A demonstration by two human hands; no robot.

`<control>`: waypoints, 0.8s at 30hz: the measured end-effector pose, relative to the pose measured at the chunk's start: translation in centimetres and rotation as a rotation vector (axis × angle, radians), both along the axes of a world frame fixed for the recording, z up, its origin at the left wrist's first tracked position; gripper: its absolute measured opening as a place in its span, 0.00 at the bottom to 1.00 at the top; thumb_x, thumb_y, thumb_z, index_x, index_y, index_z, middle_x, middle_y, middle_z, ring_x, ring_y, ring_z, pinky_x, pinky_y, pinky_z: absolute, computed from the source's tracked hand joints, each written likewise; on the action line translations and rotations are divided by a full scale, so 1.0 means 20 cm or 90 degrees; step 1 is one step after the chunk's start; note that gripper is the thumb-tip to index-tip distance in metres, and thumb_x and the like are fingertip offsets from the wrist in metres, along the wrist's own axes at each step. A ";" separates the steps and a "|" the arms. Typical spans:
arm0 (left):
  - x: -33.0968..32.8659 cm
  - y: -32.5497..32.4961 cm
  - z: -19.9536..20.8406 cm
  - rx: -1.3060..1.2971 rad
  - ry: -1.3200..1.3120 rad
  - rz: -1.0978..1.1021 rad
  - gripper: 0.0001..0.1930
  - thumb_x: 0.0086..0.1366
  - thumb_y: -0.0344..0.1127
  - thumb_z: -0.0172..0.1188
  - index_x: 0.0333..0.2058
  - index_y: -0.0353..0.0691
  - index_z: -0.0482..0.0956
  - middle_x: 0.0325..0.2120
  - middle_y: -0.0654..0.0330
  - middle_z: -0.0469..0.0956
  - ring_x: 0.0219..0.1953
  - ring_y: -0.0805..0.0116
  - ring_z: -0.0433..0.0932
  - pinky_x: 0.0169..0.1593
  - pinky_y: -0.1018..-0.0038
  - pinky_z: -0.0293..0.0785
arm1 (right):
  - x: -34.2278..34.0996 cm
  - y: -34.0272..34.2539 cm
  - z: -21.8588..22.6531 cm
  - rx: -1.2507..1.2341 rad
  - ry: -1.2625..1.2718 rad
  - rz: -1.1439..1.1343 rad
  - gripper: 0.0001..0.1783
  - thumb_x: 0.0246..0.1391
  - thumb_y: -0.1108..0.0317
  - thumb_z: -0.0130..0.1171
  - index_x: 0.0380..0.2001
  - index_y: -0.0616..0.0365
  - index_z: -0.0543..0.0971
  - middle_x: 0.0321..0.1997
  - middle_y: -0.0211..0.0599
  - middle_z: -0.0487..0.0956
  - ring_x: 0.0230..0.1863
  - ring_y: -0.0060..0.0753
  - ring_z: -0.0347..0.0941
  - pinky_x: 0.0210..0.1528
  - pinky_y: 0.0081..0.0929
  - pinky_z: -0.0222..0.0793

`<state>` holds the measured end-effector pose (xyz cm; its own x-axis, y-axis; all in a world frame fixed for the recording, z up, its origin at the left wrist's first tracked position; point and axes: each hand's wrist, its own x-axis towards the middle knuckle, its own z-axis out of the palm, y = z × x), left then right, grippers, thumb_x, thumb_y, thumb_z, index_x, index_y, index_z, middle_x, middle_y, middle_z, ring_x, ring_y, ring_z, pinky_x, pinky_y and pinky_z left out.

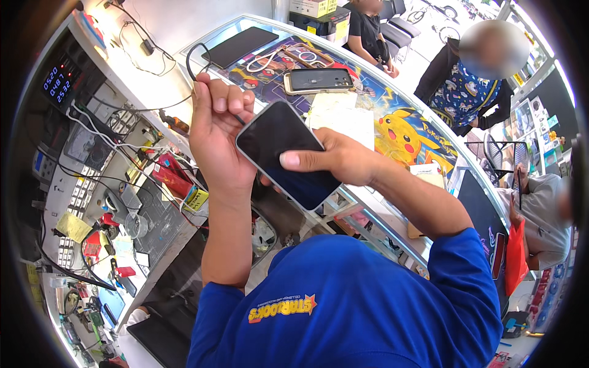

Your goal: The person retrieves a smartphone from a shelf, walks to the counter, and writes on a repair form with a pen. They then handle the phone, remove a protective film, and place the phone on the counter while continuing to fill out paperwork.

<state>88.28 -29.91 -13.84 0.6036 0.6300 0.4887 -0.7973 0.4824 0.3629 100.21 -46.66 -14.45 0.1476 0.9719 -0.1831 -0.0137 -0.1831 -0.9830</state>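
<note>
A smartphone [279, 140] with a dark screen and a pale frame is tilted in front of me, above the near edge of the counter. My right hand [334, 157] grips it from the right, with the thumb lying across the screen. My left hand [219, 132] is raised at the phone's upper left end, its fingers curled around a thin black cable [188, 59]. A short dark piece of the cable shows between those fingers and the phone's end; whether it is plugged in I cannot tell. The cable loops up behind the left hand.
On the counter's cartoon mat [402, 136] lie another phone [320, 80], white papers [343, 116], a phone case [310, 56] and a black pad [239, 46]. A workbench with tools and cables [132, 178] stands left. Several people are beyond the counter, one in a patterned shirt [463, 92].
</note>
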 end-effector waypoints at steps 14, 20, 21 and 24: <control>0.01 -0.07 -0.62 0.834 0.835 0.222 0.17 0.75 0.45 0.59 0.51 0.37 0.83 0.45 0.51 0.82 0.53 0.54 0.80 0.60 0.61 0.72 | 0.36 -0.22 0.19 0.167 -0.144 -0.250 0.34 0.68 0.41 0.60 0.57 0.65 0.81 0.49 0.42 0.87 0.41 0.20 0.82 0.42 0.22 0.81; -0.30 -0.07 -0.36 0.929 0.658 0.207 0.14 0.76 0.42 0.58 0.43 0.39 0.87 0.31 0.56 0.76 0.37 0.56 0.75 0.45 0.64 0.70 | 0.50 -0.27 0.27 0.259 -0.180 -0.259 0.32 0.72 0.43 0.56 0.58 0.65 0.80 0.54 0.47 0.86 0.46 0.24 0.84 0.47 0.23 0.81; -0.37 -0.05 -0.42 0.924 0.701 0.203 0.14 0.76 0.42 0.58 0.42 0.39 0.87 0.30 0.57 0.75 0.35 0.56 0.74 0.43 0.64 0.68 | 0.53 -0.28 0.27 0.260 -0.207 -0.260 0.32 0.72 0.43 0.55 0.59 0.65 0.80 0.55 0.49 0.85 0.47 0.24 0.84 0.48 0.23 0.81; -0.47 -0.05 -0.57 0.883 0.732 0.161 0.12 0.75 0.40 0.60 0.38 0.40 0.87 0.28 0.55 0.74 0.33 0.53 0.74 0.42 0.62 0.68 | 0.54 -0.27 0.25 0.291 -0.194 -0.256 0.33 0.72 0.42 0.55 0.58 0.65 0.80 0.54 0.49 0.86 0.46 0.25 0.85 0.48 0.23 0.82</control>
